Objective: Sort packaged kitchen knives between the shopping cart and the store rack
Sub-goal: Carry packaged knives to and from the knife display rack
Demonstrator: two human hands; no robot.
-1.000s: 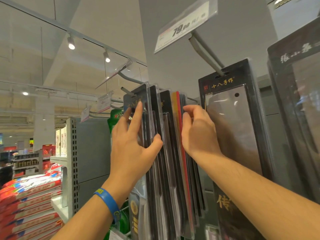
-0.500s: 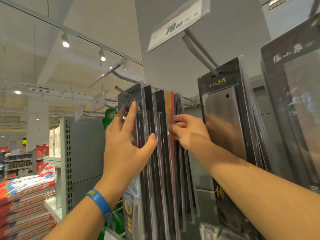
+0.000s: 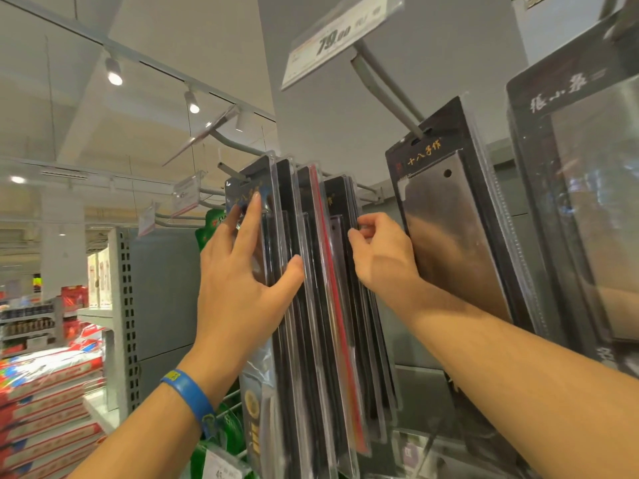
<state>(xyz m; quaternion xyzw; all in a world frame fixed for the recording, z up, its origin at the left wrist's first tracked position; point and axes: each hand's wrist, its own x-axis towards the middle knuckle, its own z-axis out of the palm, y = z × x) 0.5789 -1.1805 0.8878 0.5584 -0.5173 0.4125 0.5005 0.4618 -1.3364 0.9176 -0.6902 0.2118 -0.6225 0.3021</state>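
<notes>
The packaged knives [image 3: 311, 340] hung edge-on in a tight bunch from a rack hook [image 3: 230, 169] straight ahead of me, above eye level, none of them off the rack. My left hand [image 3: 238, 281] lay flat against the front pack [image 3: 267, 178], fingers straight and spread up its clear face, the forefinger reaching near its top, while my thumb pressed sideways on the packs' edges. My right hand [image 3: 383, 257] was at the back of the bunch with its fingers curled in, pinching the edge of a rear pack [image 3: 337, 202] with gold lettering; a gap showed between that pack and the ones in front of it. A red-edged pack [image 3: 332, 305] sat in the middle of the bunch, between my two hands. Just to the right, on its own hook [image 3: 383, 91], hung a cleaver pack [image 3: 449, 219], its broad blade facing me, and above it a price tag [image 3: 339, 36] reading 79.00. Another dark pack [image 3: 581, 202] hung at the far right edge. A blue wristband [image 3: 188, 395] was on my left wrist. Beyond it to the left stood green packages [image 3: 211, 223], a perforated shelf upright [image 3: 126, 323] and stacked red and white bags [image 3: 45, 392], with track lights [image 3: 114, 74] on the ceiling.
</notes>
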